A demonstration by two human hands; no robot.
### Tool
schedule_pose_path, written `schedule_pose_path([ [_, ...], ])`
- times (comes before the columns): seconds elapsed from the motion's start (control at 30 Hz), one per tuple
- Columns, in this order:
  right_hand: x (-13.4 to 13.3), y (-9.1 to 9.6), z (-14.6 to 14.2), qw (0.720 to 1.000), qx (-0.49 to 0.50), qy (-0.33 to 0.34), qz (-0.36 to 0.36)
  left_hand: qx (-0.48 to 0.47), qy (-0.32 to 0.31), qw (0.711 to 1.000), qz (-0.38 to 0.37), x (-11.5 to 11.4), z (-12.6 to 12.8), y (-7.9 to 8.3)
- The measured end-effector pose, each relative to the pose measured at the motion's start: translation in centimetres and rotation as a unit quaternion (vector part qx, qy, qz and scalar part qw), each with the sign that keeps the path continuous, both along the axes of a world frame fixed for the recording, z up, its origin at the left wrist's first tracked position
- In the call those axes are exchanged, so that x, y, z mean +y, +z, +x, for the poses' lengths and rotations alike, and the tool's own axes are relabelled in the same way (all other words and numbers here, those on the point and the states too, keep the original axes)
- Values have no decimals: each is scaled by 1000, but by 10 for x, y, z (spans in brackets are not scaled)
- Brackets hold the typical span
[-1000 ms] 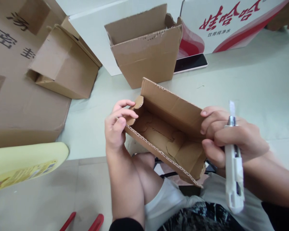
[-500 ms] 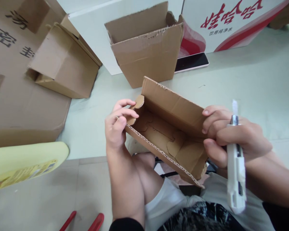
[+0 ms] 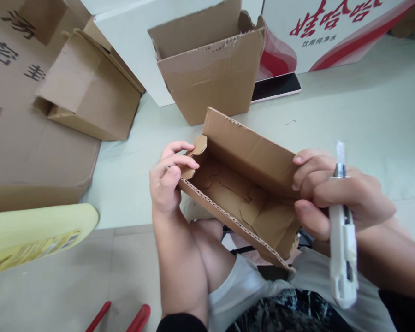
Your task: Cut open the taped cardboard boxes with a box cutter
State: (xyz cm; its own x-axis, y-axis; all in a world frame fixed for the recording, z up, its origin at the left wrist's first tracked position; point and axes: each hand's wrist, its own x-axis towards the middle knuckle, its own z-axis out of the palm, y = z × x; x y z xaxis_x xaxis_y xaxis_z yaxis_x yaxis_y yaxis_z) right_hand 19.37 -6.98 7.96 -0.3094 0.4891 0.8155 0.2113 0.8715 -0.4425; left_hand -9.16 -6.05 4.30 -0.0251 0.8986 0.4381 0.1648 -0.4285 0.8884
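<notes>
An open brown cardboard box (image 3: 242,147) is held tilted above my lap, its empty inside facing up and its cut edges rough. My left hand (image 3: 168,177) pinches the box's left end, fingers over a small flap there and thumb outside. At the right end, my right hand (image 3: 346,189) has its fingers closed near the box wall. The same hand holds a white utility knife (image 3: 344,258), blade out and pointing away from me. Whether the right fingertips grip the box edge or only touch it is partly hidden.
A second open cardboard box (image 3: 210,78) stands on the pale green surface (image 3: 124,184), beside a phone (image 3: 278,86). Behind is a white carton with red lettering (image 3: 335,41). More brown boxes (image 3: 93,87) lie left, above a yellow object (image 3: 38,235). Red bars (image 3: 138,318) show near the floor.
My right hand and the utility knife have shifted slightly to the right. My left hand and the cardboard box are almost still.
</notes>
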Motion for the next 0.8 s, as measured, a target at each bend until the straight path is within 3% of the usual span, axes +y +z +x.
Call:
schedule_pose_path([
  [0.53, 2, 2, 4, 999, -32, 28, 16, 9, 7, 1000, -3, 0, 1, 0],
  [0.67, 1, 3, 5, 1000, -13, 8, 8, 12, 11, 1000, 2, 0, 1, 0],
  [0.8, 3, 7, 8, 998, -56, 41, 8, -2, 3, 1000, 2, -1, 1, 0],
])
